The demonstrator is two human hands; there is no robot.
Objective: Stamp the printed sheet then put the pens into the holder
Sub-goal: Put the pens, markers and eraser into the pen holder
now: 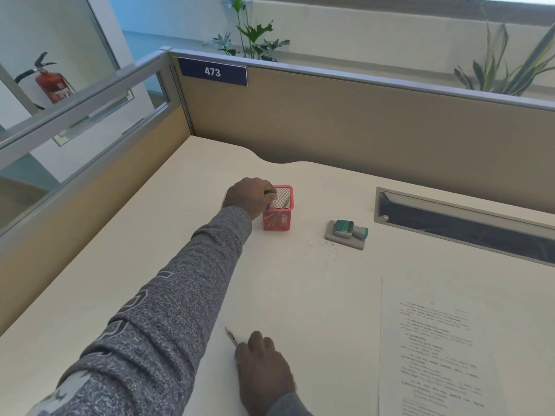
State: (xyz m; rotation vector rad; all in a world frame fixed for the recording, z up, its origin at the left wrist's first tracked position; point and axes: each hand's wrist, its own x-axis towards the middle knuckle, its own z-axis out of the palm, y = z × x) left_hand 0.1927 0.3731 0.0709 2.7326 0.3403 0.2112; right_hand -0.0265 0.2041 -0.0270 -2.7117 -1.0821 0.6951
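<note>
The left hand [250,196], at the end of a grey heathered knit sleeve [168,301], reaches out over the near-left rim of a square pink wire-mesh pen holder [277,219]. Its fingers are curled around the dark top of a pen [269,195] whose lower part already sits inside the holder, and through the mesh a few more slim pens [279,217] show, leaning at angles.

The right hand [264,364] lies low on the smooth cream table [180,235], close to the person, fingers drawn together over a thin pen [232,336] that rests flat on the surface; only the pen's pointed end shows, sticking out beyond the fingertips toward the left hand. Whether the fingers have actually pinched it I cannot tell.

To the right of this hand lies the printed sheet [435,340], white and flat, covered with blocks of small dark text. Beyond the sheet, to the right of the left hand and the holder, a green and white stamp [345,228] lies tipped on its side on a flat grey rectangular pad [342,240].
</note>
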